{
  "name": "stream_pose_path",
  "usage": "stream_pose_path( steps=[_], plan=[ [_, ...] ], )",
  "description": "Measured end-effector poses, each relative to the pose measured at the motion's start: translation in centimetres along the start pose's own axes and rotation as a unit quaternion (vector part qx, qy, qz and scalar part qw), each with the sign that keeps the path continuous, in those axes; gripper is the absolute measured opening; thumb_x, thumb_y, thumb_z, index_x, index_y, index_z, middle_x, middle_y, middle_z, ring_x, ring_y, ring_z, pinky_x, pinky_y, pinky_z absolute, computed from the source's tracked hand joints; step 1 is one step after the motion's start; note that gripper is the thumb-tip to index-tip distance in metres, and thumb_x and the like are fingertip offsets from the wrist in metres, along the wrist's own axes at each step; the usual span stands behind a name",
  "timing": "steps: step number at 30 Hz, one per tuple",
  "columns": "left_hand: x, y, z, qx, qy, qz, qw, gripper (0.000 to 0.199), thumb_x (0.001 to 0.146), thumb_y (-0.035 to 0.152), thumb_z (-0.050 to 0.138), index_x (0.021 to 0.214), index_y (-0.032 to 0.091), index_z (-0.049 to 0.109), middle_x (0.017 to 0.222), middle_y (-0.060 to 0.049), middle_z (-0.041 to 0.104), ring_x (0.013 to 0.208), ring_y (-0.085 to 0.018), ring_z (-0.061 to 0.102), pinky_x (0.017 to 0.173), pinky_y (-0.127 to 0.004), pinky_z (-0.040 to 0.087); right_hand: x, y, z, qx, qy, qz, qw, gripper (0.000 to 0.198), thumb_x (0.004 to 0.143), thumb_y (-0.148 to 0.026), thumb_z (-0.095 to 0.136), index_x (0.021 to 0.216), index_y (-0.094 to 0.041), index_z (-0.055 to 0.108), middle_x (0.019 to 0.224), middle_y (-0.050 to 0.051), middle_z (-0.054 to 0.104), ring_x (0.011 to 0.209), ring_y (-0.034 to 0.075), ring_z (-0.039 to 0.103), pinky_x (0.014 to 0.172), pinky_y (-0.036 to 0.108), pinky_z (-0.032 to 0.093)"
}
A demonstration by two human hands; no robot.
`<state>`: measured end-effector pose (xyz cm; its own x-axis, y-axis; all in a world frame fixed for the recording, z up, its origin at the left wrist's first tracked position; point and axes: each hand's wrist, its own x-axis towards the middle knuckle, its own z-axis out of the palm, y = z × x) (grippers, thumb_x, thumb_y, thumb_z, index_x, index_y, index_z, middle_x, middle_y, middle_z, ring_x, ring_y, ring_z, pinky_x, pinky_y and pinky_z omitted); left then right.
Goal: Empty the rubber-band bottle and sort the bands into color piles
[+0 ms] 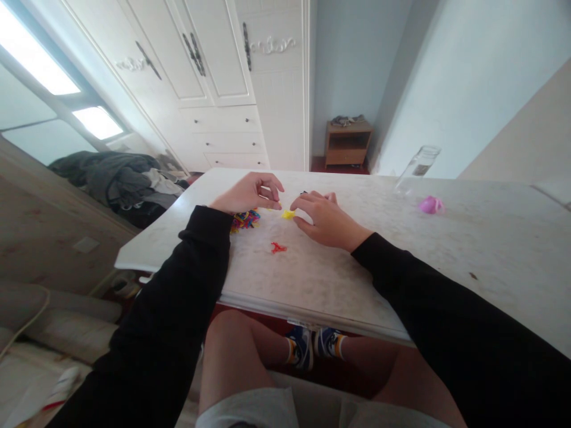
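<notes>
A mixed pile of small colourful pieces (246,220) just under the left hand (255,193) seems yet to be separated, while a yellow cluster (288,214) sits apart at the right hand (325,221), a red cluster (279,247) lies bodyward between them, and either hand's grip is unclear.

Heap of small multicoloured strips (248,220) at nine o'clock, part-hidden by black cloth left cuff (209,224), tiny black object (304,192) at one, unidentifiable, mostly behind bare right hand (322,219), mottled white tabletop (504,249) cropped at three.
</notes>
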<state>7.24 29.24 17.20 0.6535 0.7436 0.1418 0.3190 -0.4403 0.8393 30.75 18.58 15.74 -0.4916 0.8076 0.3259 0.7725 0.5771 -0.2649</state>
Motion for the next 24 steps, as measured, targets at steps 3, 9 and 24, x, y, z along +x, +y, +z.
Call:
stream_pose_path(
  steps=[3,9,24],
  plan=[
    [0.02,-0.05,0.06,-0.019,-0.007,0.000,1.000,0.051,0.066,0.033,0.099,0.102,0.015,0.069,0.085,-0.002,0.073,0.083,-0.018,0.078,0.084,-0.034,0.066,-0.05,-0.01,0.09,0.017,-0.003,-0.025,1.000,0.024,0.103,-0.023,0.050,0.118,-0.020,0.068,0.134,0.014,0.072,0.122,0.031,0.058,0.095,0.045,0.035],
    [0.06,-0.05,0.27,-0.036,-0.024,0.002,0.999,0.053,0.066,0.034,0.099,0.104,0.015,0.068,0.084,-0.002,0.073,0.083,-0.020,0.080,0.083,-0.034,0.066,-0.21,-0.07,0.03,0.042,-0.021,-0.054,0.997,0.036,0.102,-0.021,0.055,0.136,-0.022,0.068,0.154,0.015,0.062,0.138,0.033,0.054,0.104,0.053,0.038],
    [0.00,0.10,0.31,-0.063,-0.066,-0.019,0.996,0.048,0.067,0.028,0.097,0.105,0.016,0.069,0.086,-0.001,0.075,0.083,-0.018,0.081,0.083,-0.029,0.064,-0.18,-0.20,-0.11,0.048,-0.021,-0.063,0.997,0.033,0.102,-0.022,0.056,0.133,-0.022,0.069,0.148,0.015,0.065,0.134,0.033,0.055,0.104,0.052,0.040]
  ],
)
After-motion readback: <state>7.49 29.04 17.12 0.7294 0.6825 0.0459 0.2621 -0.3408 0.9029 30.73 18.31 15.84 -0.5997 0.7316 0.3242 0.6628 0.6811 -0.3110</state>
